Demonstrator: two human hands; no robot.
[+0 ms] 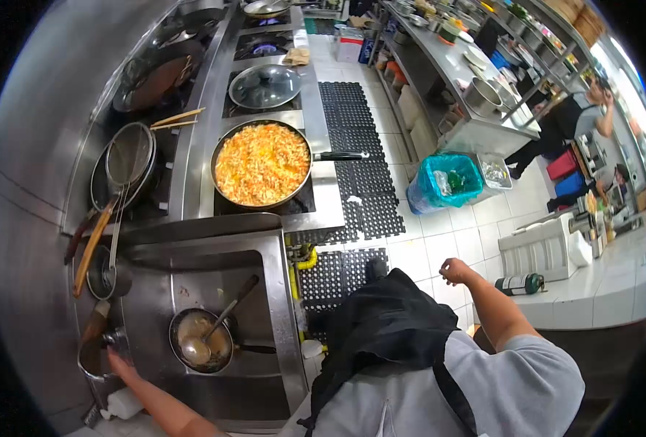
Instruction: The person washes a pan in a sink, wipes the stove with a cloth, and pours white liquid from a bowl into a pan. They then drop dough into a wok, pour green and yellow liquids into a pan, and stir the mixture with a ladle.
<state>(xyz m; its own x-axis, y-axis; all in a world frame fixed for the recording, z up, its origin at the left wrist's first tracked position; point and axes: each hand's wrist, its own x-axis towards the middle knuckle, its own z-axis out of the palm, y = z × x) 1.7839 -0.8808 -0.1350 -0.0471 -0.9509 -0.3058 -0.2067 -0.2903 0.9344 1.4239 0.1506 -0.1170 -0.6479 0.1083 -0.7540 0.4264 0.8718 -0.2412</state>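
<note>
My left hand (122, 364) is at the left end of the steel sink (275, 291), beside a metal container (91, 357) and a small metal fitting (115, 337). Its fingers are too small and partly hidden to read. My right hand (454, 272) hangs over the tiled floor at my right side, fingers curled in, with nothing visible in it. In the sink lies a small pan (224, 360) of cloudy liquid, a ladle (196, 350) resting in it. A large pan of orange-and-yellow food (261, 164) sits on the stove beyond the sink.
A glass lid (264, 86) lies farther up the stove. Strainers (130, 154) and wooden chopsticks (177, 120) are at the left. A blue-lined bin (447, 182) stands beside the steel counter (483, 125). Black mats (363, 175) cover part of the floor. Two people (592, 109) are at the right.
</note>
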